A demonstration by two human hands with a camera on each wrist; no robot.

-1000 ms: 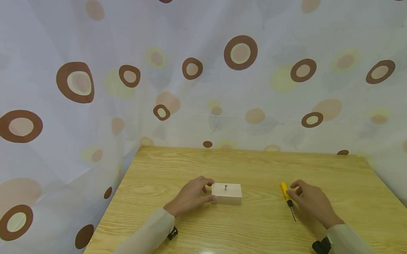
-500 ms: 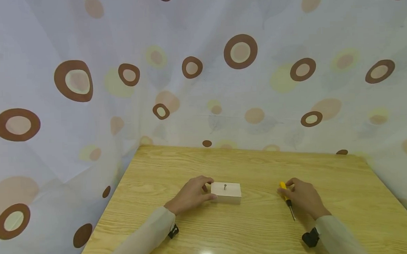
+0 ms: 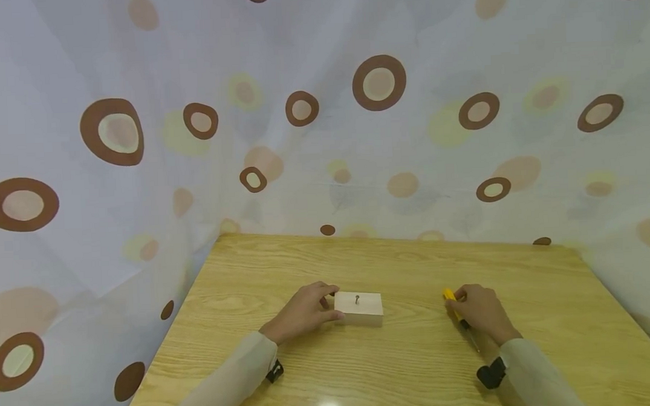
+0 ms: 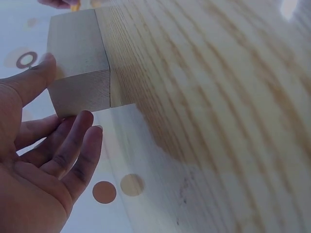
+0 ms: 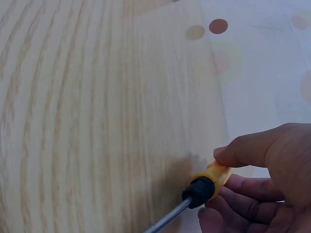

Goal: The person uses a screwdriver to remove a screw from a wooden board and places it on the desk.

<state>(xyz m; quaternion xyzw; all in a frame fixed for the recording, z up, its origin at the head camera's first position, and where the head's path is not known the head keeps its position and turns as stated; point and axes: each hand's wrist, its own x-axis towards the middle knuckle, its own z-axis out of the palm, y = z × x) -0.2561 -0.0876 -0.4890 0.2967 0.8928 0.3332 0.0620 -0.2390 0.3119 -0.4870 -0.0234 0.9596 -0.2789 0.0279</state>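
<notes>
A pale wooden block lies on the table, with a screw standing up out of its top face. My left hand holds the block's left end, thumb on the near side and a finger at the far corner. In the left wrist view the thumb presses one side of the block, the other fingers curving by its end. Over to the right, my right hand pinches the yellow handle of a screwdriver. The right wrist view shows its black collar and metal shaft pointing away from the fingers.
The wood-grain table reaches back to a white curtain with brown and yellow circles, which also hangs at both sides. Dark wrist cameras sit on each sleeve, one of them the right wrist camera.
My right hand has moved left onto the screwdriver and now pinches its handle; the shaft's tip has swung slightly right. The left hand stays on the block.
</notes>
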